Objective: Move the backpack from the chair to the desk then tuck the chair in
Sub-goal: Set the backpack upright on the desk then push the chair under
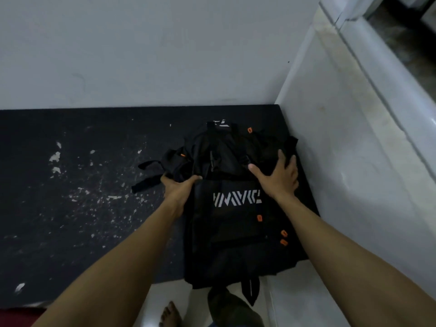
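A black backpack with white lettering and small orange tabs lies flat on the black desk, in its right corner against the wall. Its lower end hangs a little over the desk's front edge. My left hand grips the backpack's left side near the loose straps. My right hand rests spread on the upper right part of the backpack, fingers apart, pressing on the fabric. No chair is clearly in view.
The desk top is scuffed with white chips across its left and middle. A white wall runs behind it and another white wall closes the right side. Below the desk edge are a pale floor, my bare foot and a red patch.
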